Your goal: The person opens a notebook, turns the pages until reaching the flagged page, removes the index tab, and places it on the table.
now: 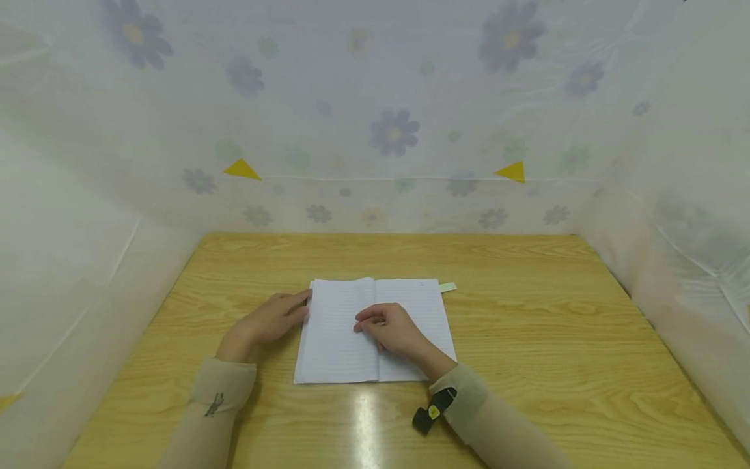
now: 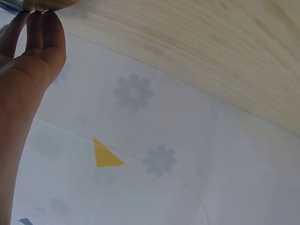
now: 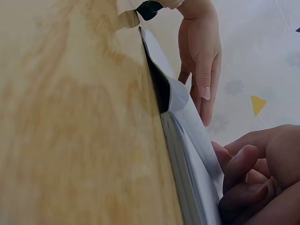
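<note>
An open lined notebook [image 1: 336, 352] lies on the wooden table, its pages spread to both sides of the fold. My left hand [image 1: 266, 322] is at the notebook's left edge, with fairly straight fingertips touching it. Over the middle of the spread is my right hand [image 1: 392, 329], fingers loosely bent and tips above the left page near the fold. Nothing shows between its thumb and fingers. In the right wrist view the right hand [image 3: 262, 178] is close beside the pages, which bulge near the spine. A pale green tab [image 1: 448, 287] sticks out at the upper right edge.
The wooden table [image 1: 527, 326] extends around the notebook. Pale flower-patterned sheeting [image 1: 328, 130] stands behind and at both sides, bearing yellow triangles [image 1: 242, 169]. A black strap [image 1: 433, 412] hangs at the right wrist.
</note>
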Demonstrator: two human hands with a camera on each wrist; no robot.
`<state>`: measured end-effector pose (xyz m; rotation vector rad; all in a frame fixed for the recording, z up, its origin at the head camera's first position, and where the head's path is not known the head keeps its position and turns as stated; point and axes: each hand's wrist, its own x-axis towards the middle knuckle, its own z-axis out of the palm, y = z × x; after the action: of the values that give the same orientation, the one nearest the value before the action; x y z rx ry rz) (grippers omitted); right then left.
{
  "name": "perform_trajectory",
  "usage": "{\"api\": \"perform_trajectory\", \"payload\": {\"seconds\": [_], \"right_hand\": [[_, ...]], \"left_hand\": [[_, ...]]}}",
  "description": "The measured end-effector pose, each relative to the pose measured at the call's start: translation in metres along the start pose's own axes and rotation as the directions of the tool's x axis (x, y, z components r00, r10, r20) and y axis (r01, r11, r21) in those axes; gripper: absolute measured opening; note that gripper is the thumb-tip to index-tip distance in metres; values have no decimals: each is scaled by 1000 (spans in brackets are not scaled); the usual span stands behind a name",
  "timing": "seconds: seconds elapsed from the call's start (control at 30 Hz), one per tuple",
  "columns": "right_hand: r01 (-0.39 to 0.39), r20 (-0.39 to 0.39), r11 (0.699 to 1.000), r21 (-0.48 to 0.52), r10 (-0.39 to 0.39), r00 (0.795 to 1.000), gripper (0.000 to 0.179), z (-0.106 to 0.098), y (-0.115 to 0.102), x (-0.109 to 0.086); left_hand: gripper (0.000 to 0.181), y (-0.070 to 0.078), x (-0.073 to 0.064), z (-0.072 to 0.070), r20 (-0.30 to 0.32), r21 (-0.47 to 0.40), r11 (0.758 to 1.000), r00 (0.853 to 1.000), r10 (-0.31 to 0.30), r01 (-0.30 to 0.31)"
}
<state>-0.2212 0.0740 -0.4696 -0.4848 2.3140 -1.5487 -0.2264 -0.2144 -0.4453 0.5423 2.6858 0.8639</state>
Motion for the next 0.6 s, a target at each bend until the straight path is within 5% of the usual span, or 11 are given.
{"api": "perform_trajectory", "payload": {"seconds": [0.6], "right_hand": [[1, 27, 1000, -8, -1, 1000, 17, -2, -2, -2]], "left_hand": [[66, 4, 0, 3, 13, 92, 996, 1000, -18, 17]]}}
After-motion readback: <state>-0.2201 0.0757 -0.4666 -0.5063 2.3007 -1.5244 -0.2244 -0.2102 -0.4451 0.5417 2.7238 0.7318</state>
